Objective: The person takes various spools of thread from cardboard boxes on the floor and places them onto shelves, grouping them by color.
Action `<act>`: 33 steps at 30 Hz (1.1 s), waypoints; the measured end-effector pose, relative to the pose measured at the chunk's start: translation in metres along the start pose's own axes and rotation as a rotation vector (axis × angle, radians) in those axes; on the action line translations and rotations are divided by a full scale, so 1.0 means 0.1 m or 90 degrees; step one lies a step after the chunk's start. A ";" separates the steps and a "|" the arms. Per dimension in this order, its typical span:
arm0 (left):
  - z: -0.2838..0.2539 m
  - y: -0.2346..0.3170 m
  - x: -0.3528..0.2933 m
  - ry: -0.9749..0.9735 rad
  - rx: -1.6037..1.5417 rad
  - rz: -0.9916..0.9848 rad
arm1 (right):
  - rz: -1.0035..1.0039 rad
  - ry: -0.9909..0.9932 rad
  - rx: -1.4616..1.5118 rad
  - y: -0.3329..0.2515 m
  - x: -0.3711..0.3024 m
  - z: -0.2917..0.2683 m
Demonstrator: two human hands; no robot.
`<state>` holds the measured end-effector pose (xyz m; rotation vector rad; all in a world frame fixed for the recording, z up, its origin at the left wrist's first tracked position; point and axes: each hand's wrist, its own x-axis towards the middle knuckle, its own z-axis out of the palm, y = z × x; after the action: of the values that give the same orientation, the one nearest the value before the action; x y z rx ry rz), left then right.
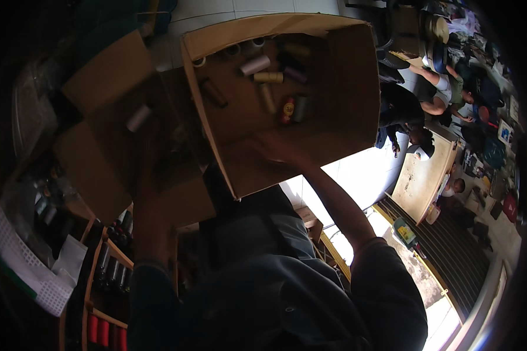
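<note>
The right hand (278,146) grips the cardboard box (345,88) by its near wall, fingers clamped; thread spools (268,76) lie against its far wall; the left hand (143,175) is too dark to read.

My right hand (275,146) rests on the near wall of the big open cardboard box (345,99) in front of me. Inside the box, many small thread spools (269,76) lie on its floor, mostly toward the far side. Left of that box sits a second open cardboard box (99,140), and my left hand (143,146) is over it, with one pale spool (138,118) just beyond the hand. Below it, to my lower left, a wooden shelf (108,263) holds rows of spools. Far off to the right, people (439,93) sit on the floor near a low wooden table (421,175).
</note>
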<state>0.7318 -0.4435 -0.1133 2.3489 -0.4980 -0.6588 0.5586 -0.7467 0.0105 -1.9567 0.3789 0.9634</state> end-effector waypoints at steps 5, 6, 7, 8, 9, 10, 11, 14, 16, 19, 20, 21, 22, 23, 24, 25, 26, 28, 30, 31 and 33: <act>0.11 0.06 0.14 -0.033 -0.027 -0.157 | 0.098 0.193 -0.178 1.67 0.86 -0.01; 0.08 0.04 0.10 -0.034 -0.036 -0.207 | 0.086 0.208 -0.223 1.72 0.93 -0.10; 0.07 0.03 0.07 -0.036 -0.049 -0.254 | 0.074 0.223 -0.269 1.78 1.00 -0.20; 0.00 0.00 0.00 -0.025 -0.052 -0.299 | 0.052 0.238 -0.311 1.76 1.08 -0.26; -0.05 -0.02 -0.07 -0.008 -0.048 -0.328 | -0.014 0.274 -0.289 1.73 1.12 -0.28; -0.09 -0.02 -0.15 0.019 -0.047 -0.340 | -0.078 0.316 -0.263 1.67 1.14 -0.33; -0.14 -0.09 -0.30 0.060 -0.020 -0.330 | -0.148 0.355 -0.238 1.52 1.19 -0.38; -0.33 -0.05 -0.68 0.165 -0.018 -0.317 | -0.077 0.022 -0.336 0.86 1.44 -0.41; -0.33 0.63 -0.49 0.175 -0.131 -0.286 | -0.268 0.122 -0.388 1.28 1.88 -0.07; -0.38 1.35 -0.59 0.325 -0.282 -0.486 | -0.278 0.162 -0.334 1.08 2.09 0.20; -0.40 1.48 -0.68 0.364 -0.325 -0.454 | -0.265 0.157 -0.325 0.95 2.09 0.24; -0.40 1.58 -0.75 0.400 -0.368 -0.419 | -0.248 0.156 -0.321 0.85 2.08 0.26; -0.41 1.70 -0.79 0.435 -0.410 -0.385 | -0.236 0.153 -0.316 0.75 2.06 0.28; -0.38 1.85 -0.79 0.444 -0.428 -0.377 | -0.223 0.154 -0.311 0.72 2.06 0.30; -0.35 2.01 -0.78 0.450 -0.446 -0.367 | -0.220 0.166 -0.298 0.71 2.06 0.30; -0.32 2.13 -0.80 0.460 -0.465 -0.357 | -0.229 0.182 -0.278 0.70 2.05 0.31; -0.24 2.15 -0.86 0.460 -0.511 -0.323 | -0.273 0.216 -0.219 0.80 2.05 0.30; -0.03 2.12 -0.99 0.457 -0.600 -0.251 | -0.362 0.281 -0.103 0.98 2.00 0.25; 0.09 2.30 -1.02 0.394 -0.447 -0.294 | -0.350 0.205 -0.028 0.82 1.70 -0.02; 0.05 2.41 -0.97 0.358 -0.374 -0.251 | -0.343 0.167 0.009 0.69 1.49 -0.20; -0.06 2.71 -0.70 0.270 -0.247 -0.080 | -0.368 0.267 0.067 0.69 1.18 -0.53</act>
<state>0.6304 -0.6020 0.0947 2.0745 -0.0272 -0.2638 0.6199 -0.8164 -0.1033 -1.9968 0.0747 0.1611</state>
